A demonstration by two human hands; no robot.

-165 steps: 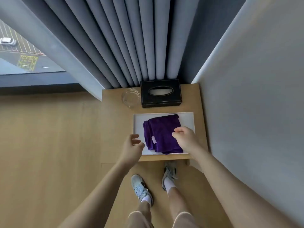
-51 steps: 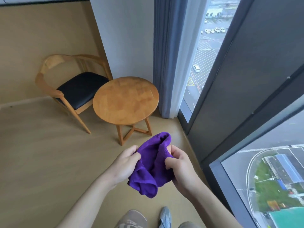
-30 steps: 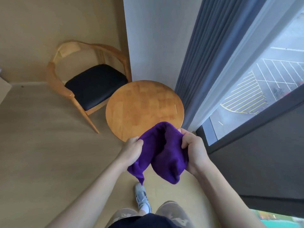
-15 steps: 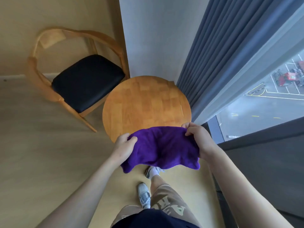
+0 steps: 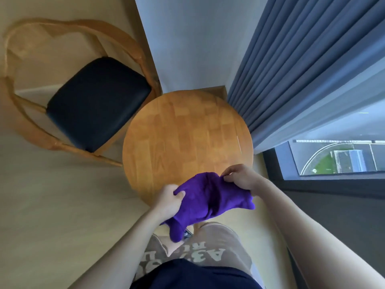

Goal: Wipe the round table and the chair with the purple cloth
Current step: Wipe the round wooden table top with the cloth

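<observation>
The purple cloth (image 5: 208, 199) hangs bunched between both hands, over the near edge of the round wooden table (image 5: 187, 138). My left hand (image 5: 168, 200) grips its left side with curled fingers. My right hand (image 5: 239, 177) pinches its upper right edge. A loose corner of the cloth droops toward my legs. The wooden chair (image 5: 95, 101), with a dark blue seat cushion and a curved backrest, stands to the left of the table.
A white wall (image 5: 187, 42) rises behind the table. Grey-blue curtains (image 5: 302, 59) hang at the right, touching the table's right edge. A floor-level window (image 5: 333, 159) with a dark frame lies to the right. Pale wooden floor (image 5: 52, 205) stretches to the left.
I have stepped closer to the table. The cloth, spread wide half a second ago, is now bunched, and my hands have drawn nearer together above the table's near edge.
</observation>
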